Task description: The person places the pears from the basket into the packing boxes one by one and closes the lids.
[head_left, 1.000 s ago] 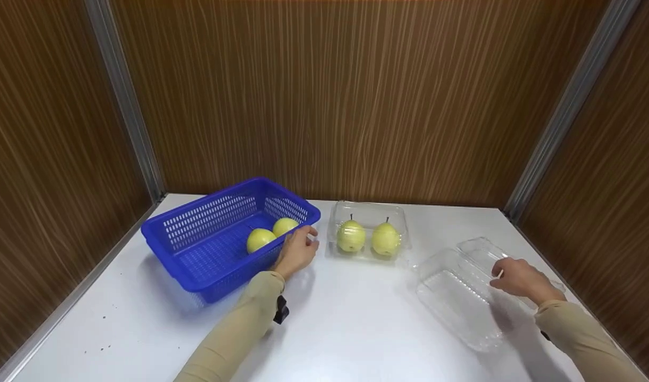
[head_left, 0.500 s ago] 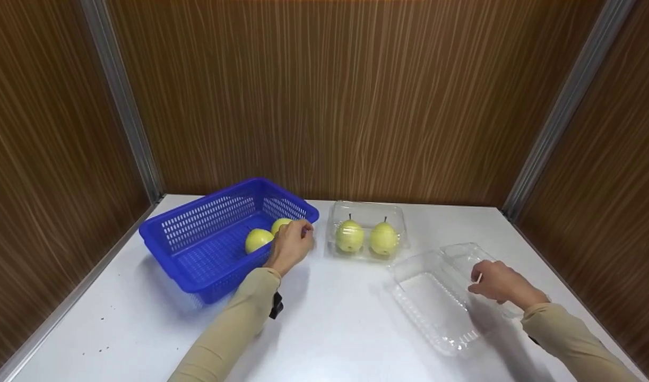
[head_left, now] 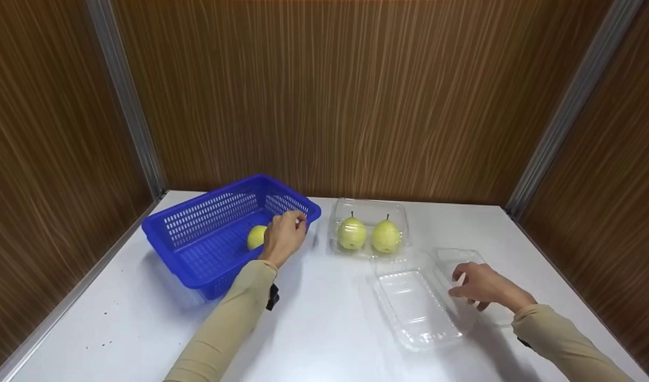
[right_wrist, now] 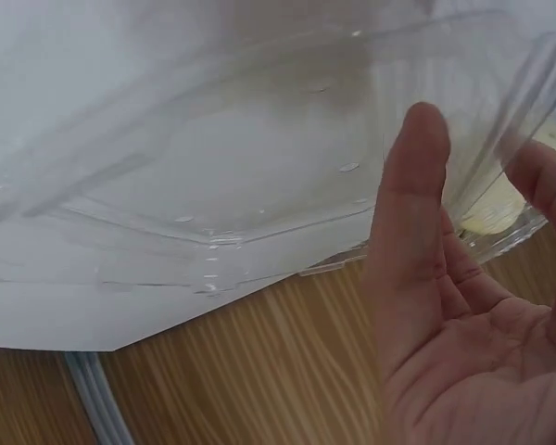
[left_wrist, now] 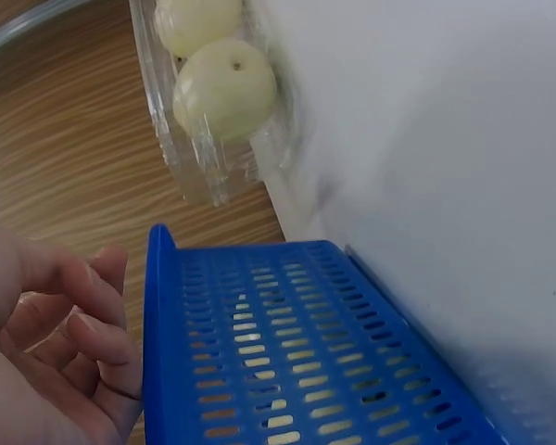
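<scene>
A blue slotted basket [head_left: 205,217] stands at the back left of the white table. One yellow-green pear [head_left: 256,236] shows inside it. My left hand [head_left: 284,233] hovers over the basket's right end and hides what lies beneath. In the left wrist view its fingers [left_wrist: 83,315] are loosely curled above the basket rim [left_wrist: 162,306] and hold nothing. An empty clear clamshell tray [head_left: 417,302] lies open at the front right. My right hand [head_left: 475,286] rests on its hinged side with fingers spread. The right wrist view shows an open palm [right_wrist: 463,315] against the clear plastic [right_wrist: 241,167].
A closed clear box [head_left: 369,208] holding two pears [head_left: 352,233] [head_left: 386,236] sits just right of the basket, close to the tray's far end. Brown wood-grain walls enclose the table on three sides. Bare tabletop [head_left: 324,329] spreads across the front.
My right hand slid the empty clamshell left toward the table's middle and its fingers spread out. My left hand moved from the basket's outer rim to over the basket, covering one pear.
</scene>
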Action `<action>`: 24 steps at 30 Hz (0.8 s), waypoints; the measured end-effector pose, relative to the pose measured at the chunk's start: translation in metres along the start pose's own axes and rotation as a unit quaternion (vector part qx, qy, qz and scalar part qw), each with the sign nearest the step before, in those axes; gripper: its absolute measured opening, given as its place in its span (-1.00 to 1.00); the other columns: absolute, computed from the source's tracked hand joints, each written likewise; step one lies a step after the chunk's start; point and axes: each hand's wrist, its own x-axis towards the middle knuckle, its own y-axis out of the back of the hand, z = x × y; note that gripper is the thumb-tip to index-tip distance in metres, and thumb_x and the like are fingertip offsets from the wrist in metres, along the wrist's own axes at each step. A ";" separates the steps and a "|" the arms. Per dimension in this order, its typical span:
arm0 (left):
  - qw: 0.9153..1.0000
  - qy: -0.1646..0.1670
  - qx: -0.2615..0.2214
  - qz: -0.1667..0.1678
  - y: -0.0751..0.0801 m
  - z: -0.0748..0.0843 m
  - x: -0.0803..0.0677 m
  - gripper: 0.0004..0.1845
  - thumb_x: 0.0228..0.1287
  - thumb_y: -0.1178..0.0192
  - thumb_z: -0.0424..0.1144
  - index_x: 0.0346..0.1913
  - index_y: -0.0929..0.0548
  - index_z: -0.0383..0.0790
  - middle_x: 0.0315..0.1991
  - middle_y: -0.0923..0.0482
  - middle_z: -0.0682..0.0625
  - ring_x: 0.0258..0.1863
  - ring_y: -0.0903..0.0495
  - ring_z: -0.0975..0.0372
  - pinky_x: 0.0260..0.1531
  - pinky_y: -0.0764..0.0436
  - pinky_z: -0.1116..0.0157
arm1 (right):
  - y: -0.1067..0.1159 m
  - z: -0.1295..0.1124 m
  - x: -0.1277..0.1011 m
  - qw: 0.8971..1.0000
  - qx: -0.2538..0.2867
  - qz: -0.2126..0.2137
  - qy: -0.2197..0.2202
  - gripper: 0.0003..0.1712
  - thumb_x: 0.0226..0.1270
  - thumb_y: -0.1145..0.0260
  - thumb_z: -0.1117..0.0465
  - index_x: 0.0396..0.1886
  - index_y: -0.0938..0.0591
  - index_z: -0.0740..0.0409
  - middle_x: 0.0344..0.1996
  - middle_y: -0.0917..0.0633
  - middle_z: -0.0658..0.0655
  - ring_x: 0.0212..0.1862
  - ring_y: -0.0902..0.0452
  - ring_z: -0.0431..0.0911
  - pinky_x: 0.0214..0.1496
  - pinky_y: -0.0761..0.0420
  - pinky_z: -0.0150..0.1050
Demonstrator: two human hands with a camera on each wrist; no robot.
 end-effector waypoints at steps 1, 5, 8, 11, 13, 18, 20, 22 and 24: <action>1.000 0.006 0.000 -0.004 0.001 0.000 0.000 -0.84 0.35 -0.14 -0.29 -0.18 -0.72 -0.23 -0.39 -0.69 -0.03 -0.51 -0.57 0.22 -0.53 -0.51 0.31 | -0.002 -0.002 0.000 1.000 0.004 -0.002 -0.002 -0.51 0.22 -0.38 0.19 0.07 -0.50 0.35 -0.40 -0.63 0.15 -0.44 -0.58 -0.06 -0.53 -0.66 -0.18; 0.999 0.029 -0.006 -0.017 0.006 -0.002 0.001 -0.83 0.37 -0.13 -0.28 -0.16 -0.71 -0.24 -0.38 -0.68 -0.03 -0.50 -0.57 0.22 -0.51 -0.52 0.32 | -0.009 -0.013 0.001 1.000 0.008 0.002 0.002 -0.42 0.21 -0.38 0.21 0.18 -0.44 0.35 -0.45 -0.61 0.14 -0.48 -0.57 -0.07 -0.55 -0.65 -0.19; 0.999 0.037 -0.009 -0.017 0.008 -0.004 0.003 -0.83 0.36 -0.14 -0.27 -0.17 -0.71 -0.25 -0.35 -0.69 -0.05 -0.47 -0.57 0.21 -0.46 -0.54 0.28 | -0.015 -0.020 0.000 1.000 0.009 0.010 0.005 -0.39 0.20 -0.37 0.23 0.21 -0.42 0.36 -0.48 -0.61 0.13 -0.51 -0.55 -0.08 -0.59 -0.63 -0.21; 0.999 0.048 -0.008 -0.014 0.010 -0.005 0.005 -0.83 0.35 -0.15 -0.27 -0.18 -0.72 -0.25 -0.32 -0.71 -0.07 -0.44 -0.60 0.19 -0.39 -0.58 0.22 | -0.020 -0.026 -0.001 1.000 0.009 0.017 0.010 -0.36 0.17 -0.35 0.24 0.22 -0.40 0.39 -0.50 -0.61 0.13 -0.54 -0.54 -0.10 -0.62 -0.61 -0.21; 0.998 0.052 -0.007 -0.015 0.011 -0.007 0.007 -0.82 0.35 -0.15 -0.26 -0.17 -0.71 -0.25 -0.31 -0.72 -0.08 -0.42 -0.61 0.17 -0.36 -0.60 0.19 | -0.022 -0.029 0.000 1.000 0.006 0.020 0.013 -0.33 0.16 -0.34 0.25 0.25 -0.39 0.40 -0.52 -0.61 0.12 -0.57 -0.54 -0.11 -0.64 -0.61 -0.21; 0.998 0.062 -0.001 -0.016 0.016 -0.013 0.010 -0.81 0.36 -0.12 -0.26 -0.14 -0.71 -0.24 -0.25 -0.72 -0.09 -0.32 -0.65 0.12 -0.27 -0.61 0.11 | -0.028 -0.033 0.002 1.000 0.001 0.022 0.012 -0.24 0.16 -0.32 0.25 0.34 -0.32 0.42 -0.54 -0.59 0.11 -0.64 -0.50 -0.13 -0.66 -0.60 -0.20; 0.997 0.072 0.003 -0.020 0.018 -0.016 0.011 -0.81 0.36 -0.11 -0.26 -0.14 -0.70 -0.24 -0.21 -0.71 -0.11 -0.27 -0.65 0.08 -0.22 -0.60 0.08 | -0.030 -0.035 0.003 1.000 0.000 0.023 0.011 -0.20 0.16 -0.32 0.25 0.38 -0.27 0.42 -0.54 -0.59 0.11 -0.65 -0.50 -0.14 -0.66 -0.60 -0.21; 0.996 0.084 0.007 -0.036 0.022 -0.019 0.012 -0.79 0.36 -0.10 -0.26 -0.11 -0.69 -0.27 -0.16 -0.70 -0.14 -0.22 -0.65 0.05 -0.17 -0.59 0.05 | -0.032 -0.037 0.003 1.000 0.001 0.025 0.011 -0.15 0.16 -0.32 0.24 0.42 -0.22 0.39 -0.54 -0.59 0.11 -0.67 -0.49 -0.14 -0.67 -0.60 -0.20; 0.993 0.097 0.014 -0.061 0.025 -0.021 0.012 -0.76 0.37 -0.09 -0.25 -0.06 -0.67 -0.30 -0.09 -0.68 -0.17 -0.15 -0.64 0.01 -0.10 -0.59 0.02 | -0.034 -0.040 0.003 1.000 0.005 0.024 0.010 -0.10 0.16 -0.31 0.24 0.46 -0.16 0.34 -0.55 -0.58 0.12 -0.68 -0.50 -0.14 -0.68 -0.60 -0.20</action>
